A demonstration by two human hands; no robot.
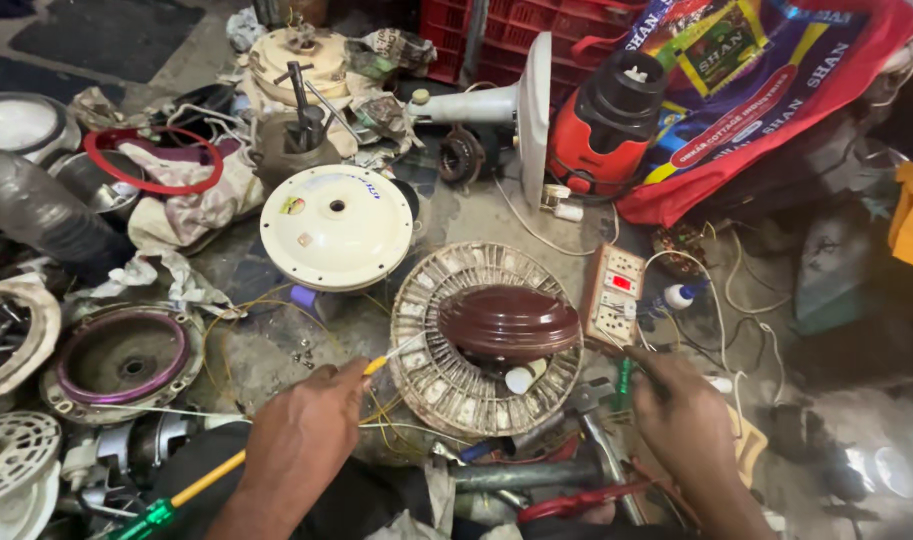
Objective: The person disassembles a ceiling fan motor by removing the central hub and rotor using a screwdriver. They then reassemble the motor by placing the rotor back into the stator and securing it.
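A round fan stator (446, 375) with slotted windings lies on the floor in front of me, a glossy brown dome cover (508, 321) resting on top of it. My left hand (306, 435) grips a yellow-sleeved wire (376, 366) that runs to the stator's left edge. My right hand (681, 410) is closed over a green-handled tool (623, 382) just right of the stator. Thin yellow wires (238, 330) loop over the floor to the left.
A cream fan motor cover (336, 226) lies behind the stator. A switch-and-socket board (613, 294) sits to the right. A purple-ringed housing (124, 358) is at left. A yellow-and-green screwdriver (181, 494), pliers with red handles (576, 500), a red appliance (606, 125) and scattered parts crowd around.
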